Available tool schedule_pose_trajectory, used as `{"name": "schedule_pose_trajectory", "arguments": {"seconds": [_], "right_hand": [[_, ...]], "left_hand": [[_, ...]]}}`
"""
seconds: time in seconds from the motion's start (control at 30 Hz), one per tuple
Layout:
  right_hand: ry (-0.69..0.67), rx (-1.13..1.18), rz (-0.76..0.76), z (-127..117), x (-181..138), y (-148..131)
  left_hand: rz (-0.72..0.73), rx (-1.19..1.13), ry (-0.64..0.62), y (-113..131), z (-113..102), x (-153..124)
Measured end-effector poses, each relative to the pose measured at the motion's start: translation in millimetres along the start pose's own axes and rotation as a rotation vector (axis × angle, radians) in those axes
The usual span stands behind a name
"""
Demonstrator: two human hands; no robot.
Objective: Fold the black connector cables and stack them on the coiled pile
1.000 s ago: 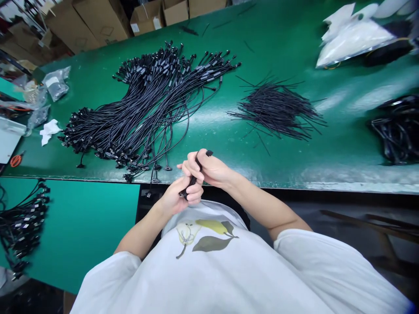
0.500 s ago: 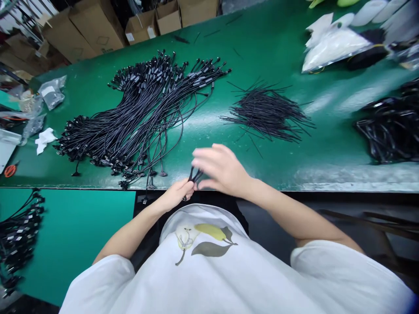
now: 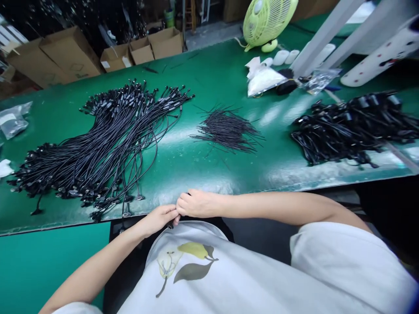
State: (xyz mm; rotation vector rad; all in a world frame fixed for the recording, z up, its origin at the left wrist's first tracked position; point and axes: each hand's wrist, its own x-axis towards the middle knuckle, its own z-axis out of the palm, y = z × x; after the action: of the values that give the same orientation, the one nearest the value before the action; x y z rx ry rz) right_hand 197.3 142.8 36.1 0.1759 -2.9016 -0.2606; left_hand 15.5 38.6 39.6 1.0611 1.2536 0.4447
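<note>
At the table's near edge, my left hand (image 3: 163, 217) is closed on a black cable (image 3: 170, 224), of which only a small dark end shows below the fingers. Against it presses my right hand (image 3: 198, 203), its fingers curled round the same cable; most of the cable is hidden by both hands. To the left lies a large heap of long black cables (image 3: 104, 146) with plugs at both ends. A loose pile of thin black ties (image 3: 227, 130) is beyond my right hand.
Bundled black cables (image 3: 343, 126) are heaped on the right of the green table (image 3: 183, 161). At the back stand a yellow-green fan (image 3: 266, 22), a white bag (image 3: 263, 80) and metal posts (image 3: 322, 37). Cardboard boxes (image 3: 70, 56) line the far left edge.
My right hand, whose fingers were spread above the cable loop, has closed round the cable against my left hand. The view has turned to the right, showing the fan and more bundled cables.
</note>
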Motion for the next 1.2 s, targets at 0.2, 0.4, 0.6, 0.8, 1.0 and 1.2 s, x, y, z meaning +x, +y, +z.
{"name": "schedule_pose_trajectory", "arguments": {"seconds": [0.2, 0.4, 0.6, 0.8, 1.0, 1.2], "right_hand": [[-0.01, 0.053, 0.086, 3.0, -11.2, 8.0], [0.083, 0.037, 0.057, 1.7, -19.0, 11.0], [0.114, 0.21, 0.202, 3.2, -30.6, 50.0], [0.159, 0.133, 1.024, 21.8, -106.7, 191.8], [0.1, -0.01, 1.224, 43.6, -133.8, 226.8], [0.271, -0.128, 1.372, 9.9, -112.9, 172.0]], "left_hand": [[0.045, -0.04, 0.129, 2.4, 7.0, 16.9], [0.028, -0.117, -0.015, 15.6, 4.1, 19.9], [0.07, -0.114, 0.209, 3.3, -1.4, 30.9], [0.153, -0.528, 0.413, 2.2, -11.3, 30.5], [0.154, -0.747, 0.351, -0.2, -2.0, 27.1], [0.194, -0.814, 0.384, 5.3, 5.5, 29.4]]}}
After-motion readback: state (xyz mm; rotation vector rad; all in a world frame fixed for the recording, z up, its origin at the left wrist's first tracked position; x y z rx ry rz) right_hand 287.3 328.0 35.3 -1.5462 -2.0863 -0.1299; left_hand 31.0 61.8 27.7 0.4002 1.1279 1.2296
